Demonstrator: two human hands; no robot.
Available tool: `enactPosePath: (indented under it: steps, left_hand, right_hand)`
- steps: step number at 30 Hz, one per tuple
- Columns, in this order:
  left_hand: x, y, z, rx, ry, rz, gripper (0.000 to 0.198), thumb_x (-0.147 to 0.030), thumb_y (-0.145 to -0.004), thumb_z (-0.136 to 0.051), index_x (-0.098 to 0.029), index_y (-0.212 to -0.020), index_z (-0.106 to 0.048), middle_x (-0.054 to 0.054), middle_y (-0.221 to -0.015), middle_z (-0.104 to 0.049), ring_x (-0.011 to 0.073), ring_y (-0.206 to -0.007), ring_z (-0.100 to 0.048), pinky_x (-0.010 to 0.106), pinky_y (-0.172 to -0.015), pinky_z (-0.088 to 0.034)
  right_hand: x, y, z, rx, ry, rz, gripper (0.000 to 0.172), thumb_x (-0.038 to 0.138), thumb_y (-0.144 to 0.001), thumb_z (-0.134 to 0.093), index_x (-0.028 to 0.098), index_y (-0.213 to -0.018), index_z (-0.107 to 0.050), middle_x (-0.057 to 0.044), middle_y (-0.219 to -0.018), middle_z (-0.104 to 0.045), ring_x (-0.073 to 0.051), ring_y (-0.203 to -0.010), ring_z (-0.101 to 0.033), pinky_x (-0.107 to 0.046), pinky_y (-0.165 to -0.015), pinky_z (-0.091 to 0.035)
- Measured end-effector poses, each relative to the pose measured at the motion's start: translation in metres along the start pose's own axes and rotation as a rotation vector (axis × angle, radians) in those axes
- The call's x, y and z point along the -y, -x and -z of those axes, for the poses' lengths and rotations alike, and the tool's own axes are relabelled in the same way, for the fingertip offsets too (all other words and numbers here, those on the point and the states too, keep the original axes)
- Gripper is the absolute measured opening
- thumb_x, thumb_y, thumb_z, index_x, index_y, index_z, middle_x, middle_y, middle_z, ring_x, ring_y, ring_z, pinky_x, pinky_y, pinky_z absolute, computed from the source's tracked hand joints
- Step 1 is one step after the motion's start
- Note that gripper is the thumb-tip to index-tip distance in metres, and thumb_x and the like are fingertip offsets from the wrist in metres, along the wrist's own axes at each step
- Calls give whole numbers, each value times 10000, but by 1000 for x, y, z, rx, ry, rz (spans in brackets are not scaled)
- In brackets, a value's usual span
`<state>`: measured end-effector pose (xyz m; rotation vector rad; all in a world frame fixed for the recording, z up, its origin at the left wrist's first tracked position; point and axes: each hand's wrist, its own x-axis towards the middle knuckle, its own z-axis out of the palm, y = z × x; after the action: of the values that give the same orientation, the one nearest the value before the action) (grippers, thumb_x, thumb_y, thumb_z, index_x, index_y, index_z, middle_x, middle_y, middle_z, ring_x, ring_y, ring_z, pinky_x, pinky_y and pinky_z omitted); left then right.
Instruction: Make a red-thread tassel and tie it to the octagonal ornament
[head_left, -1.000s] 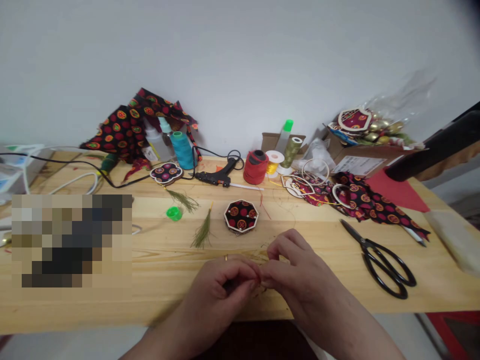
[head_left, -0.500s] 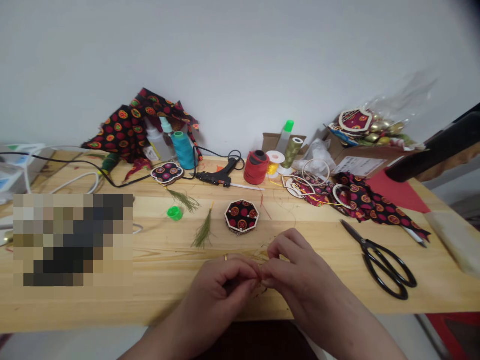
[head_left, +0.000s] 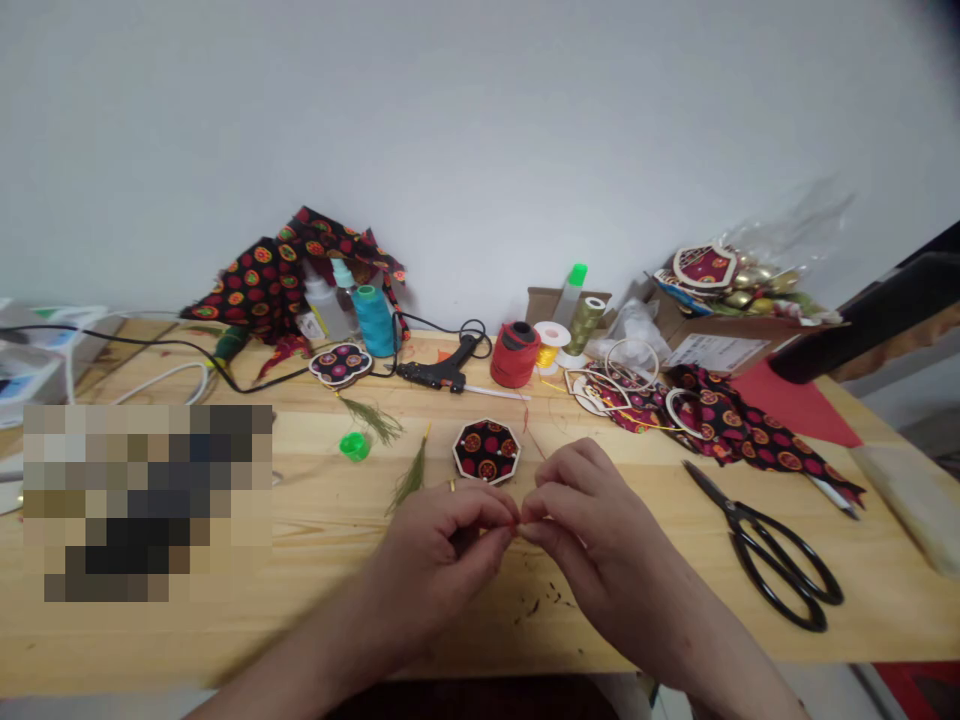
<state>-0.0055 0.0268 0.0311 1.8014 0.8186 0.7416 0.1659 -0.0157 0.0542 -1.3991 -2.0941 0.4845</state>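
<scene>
My left hand and my right hand meet fingertip to fingertip above the front of the wooden table. Both are pinched closed on something small and reddish, perhaps thread, too small to make out. Just beyond them lies an octagonal piece with dark patterned fabric and a pale rim. A green tassel lies left of it, partly behind my left hand. Dark scraps are scattered on the table below my right hand.
Black scissors lie at the right. A glue gun, red thread spool, teal spool and patterned fabric line the back. A green cap sits left of centre. A box stands back right.
Both hands have risen a little toward the octagonal piece, still pinched together, uncovering more of the dark scraps. The view has shifted, so the table things appear slightly lower.
</scene>
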Motion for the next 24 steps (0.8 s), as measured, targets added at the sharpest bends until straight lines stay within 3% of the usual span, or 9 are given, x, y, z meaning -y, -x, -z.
enactPosePath:
  steps: [6,15,24]
  left_hand:
    - [0,-20,14,26,-8,64,183,-150,-851,-548,-192,-751,-695,6,-784,-709,167,-756,-634,252,-690,-476]
    - [1,-36,26,24,60,154,197,-206,-843,-565,-177,-682,-675,-24,-666,-610,141,-661,-544,218,-594,-437]
    - [15,-36,27,42,154,277,151,-241,-799,-599,-167,-705,-690,-3,-705,-602,152,-684,-520,217,-562,-436]
  right_hand:
    - [-12,-14,-6,-106,-75,-4,190,64,-902,-534,194,-769,-574,-31,-869,-535,-196,-900,-462,-344,-762,-430]
    - [-21,-39,2,-38,-95,19,214,71,-921,-509,187,-765,-598,-20,-847,-532,-177,-878,-476,-324,-759,-424]
    - [-32,-48,-2,38,-170,61,186,37,-881,-581,184,-775,-624,-4,-823,-540,-164,-887,-477,-292,-773,-417]
